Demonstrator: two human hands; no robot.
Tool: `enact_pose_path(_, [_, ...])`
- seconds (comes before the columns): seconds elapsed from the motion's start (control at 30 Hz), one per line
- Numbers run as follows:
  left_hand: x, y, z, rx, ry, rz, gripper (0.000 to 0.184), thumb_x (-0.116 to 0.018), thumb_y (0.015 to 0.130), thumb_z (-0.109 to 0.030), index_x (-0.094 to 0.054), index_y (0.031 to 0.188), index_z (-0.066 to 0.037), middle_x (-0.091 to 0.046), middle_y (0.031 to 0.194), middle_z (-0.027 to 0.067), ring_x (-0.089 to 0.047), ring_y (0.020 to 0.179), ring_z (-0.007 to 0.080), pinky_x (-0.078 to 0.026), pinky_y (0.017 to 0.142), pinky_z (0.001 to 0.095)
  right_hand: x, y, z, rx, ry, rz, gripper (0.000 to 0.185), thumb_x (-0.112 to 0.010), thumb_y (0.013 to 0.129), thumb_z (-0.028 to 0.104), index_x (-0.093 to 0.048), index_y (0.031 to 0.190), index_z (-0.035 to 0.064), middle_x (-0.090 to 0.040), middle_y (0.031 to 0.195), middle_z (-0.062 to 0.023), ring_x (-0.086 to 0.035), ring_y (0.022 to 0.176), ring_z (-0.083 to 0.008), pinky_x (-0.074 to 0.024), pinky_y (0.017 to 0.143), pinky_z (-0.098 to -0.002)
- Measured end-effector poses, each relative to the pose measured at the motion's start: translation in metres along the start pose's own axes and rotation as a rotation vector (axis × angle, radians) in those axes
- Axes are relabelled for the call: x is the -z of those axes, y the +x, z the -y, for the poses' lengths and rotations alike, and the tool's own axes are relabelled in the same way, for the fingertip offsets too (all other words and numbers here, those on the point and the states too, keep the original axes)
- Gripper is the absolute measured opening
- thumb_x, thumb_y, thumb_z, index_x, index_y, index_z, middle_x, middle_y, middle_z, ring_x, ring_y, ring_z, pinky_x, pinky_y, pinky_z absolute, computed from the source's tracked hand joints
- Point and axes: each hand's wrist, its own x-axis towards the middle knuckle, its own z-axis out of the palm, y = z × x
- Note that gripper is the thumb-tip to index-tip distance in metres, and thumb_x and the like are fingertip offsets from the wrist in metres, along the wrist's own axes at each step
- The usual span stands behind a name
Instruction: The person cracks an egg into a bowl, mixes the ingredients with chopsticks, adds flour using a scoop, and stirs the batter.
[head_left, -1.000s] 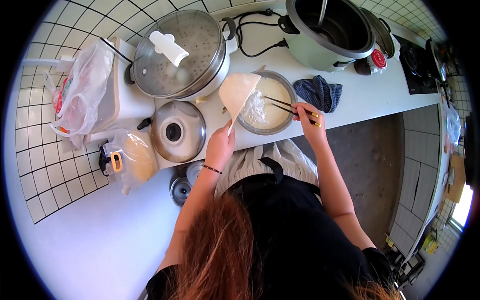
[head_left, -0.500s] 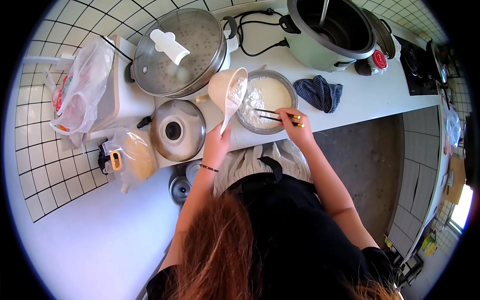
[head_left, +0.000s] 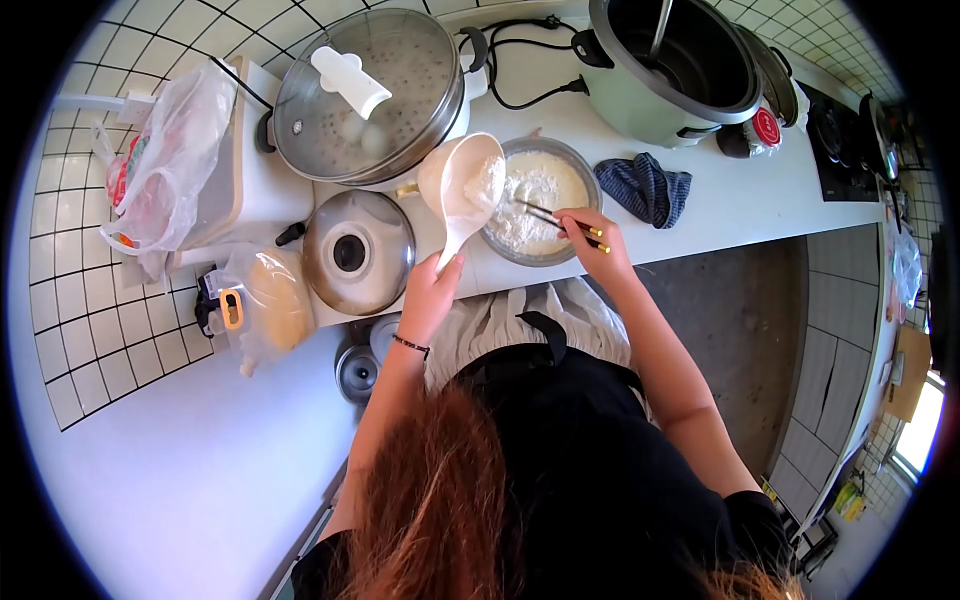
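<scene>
My left hand point(head_left: 431, 290) is closed round the handle of a large cream-coloured ladle point(head_left: 445, 185), tilted over the left rim of a metal bowl point(head_left: 584, 172). White flour point(head_left: 488, 183) clings inside the ladle. In the bowl, more flour lies heaped on a pale, creamy liquid point(head_left: 550, 170). Between the fingers of my right hand point(head_left: 597, 243) is a pair of dark chopsticks point(head_left: 545, 213) with gold-coloured ends, their tips in the flour.
A glass-lidded steamer point(head_left: 360, 90) stands behind left, with a round metal lid point(head_left: 358, 252) before it. At the back right is a green cooker pot point(head_left: 640, 95); a dark blue cloth point(head_left: 645, 190) lies right of the bowl. Plastic bags point(head_left: 180, 160) sit at far left.
The ladle has tipped further towards the bowl, and more flour lies in the bowl. The chopsticks have shifted slightly within it. The whole view has moved a little.
</scene>
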Motion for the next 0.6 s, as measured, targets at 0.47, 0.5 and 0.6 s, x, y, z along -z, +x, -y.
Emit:
enact_pose_path(0.47, [0.006, -0.034, 0.013, 0.074, -0.024, -0.007, 0.031, -0.055, 0.087, -0.023, -0.06, 0.105, 0.002, -0.046, 0.056, 0.0016, -0.04, 0.052, 0.0084, -0.035, 0.049, 0.0262, 0.028, 0.0, -0.005, -0.149, 0.045, -0.185, 0.012, -0.052, 0.087, 0.002, -0.061, 0.09, -0.0047, -0.062, 0.081, -0.0083, -0.058, 0.065, -0.0109, -0.0475, 0.06, -0.0223])
enact_pose_path(0.5, [0.006, -0.038, 0.013, 0.085, -0.039, -0.008, 0.03, -0.055, 0.087, -0.023, -0.06, 0.105, 0.001, -0.045, 0.056, 0.0004, -0.04, 0.052, 0.0076, -0.034, 0.048, 0.0254, 0.02, 0.0, -0.007, -0.072, 0.031, -0.212, 0.012, -0.052, 0.087, 0.002, -0.062, 0.09, -0.0047, -0.062, 0.08, -0.008, -0.059, 0.065, -0.0108, -0.0475, 0.06, -0.0221])
enact_pose_path(0.6, [0.003, -0.044, 0.015, 0.165, -0.152, -0.028, 0.029, -0.055, 0.088, -0.022, -0.06, 0.104, 0.0, -0.046, 0.057, -0.0023, -0.04, 0.05, 0.0056, -0.033, 0.047, 0.0234, 0.007, -0.005, -0.008, -0.042, 0.047, -0.145, 0.014, -0.052, 0.088, 0.004, -0.062, 0.09, -0.0046, -0.062, 0.076, -0.0077, -0.059, 0.065, -0.0105, -0.0479, 0.058, -0.0216])
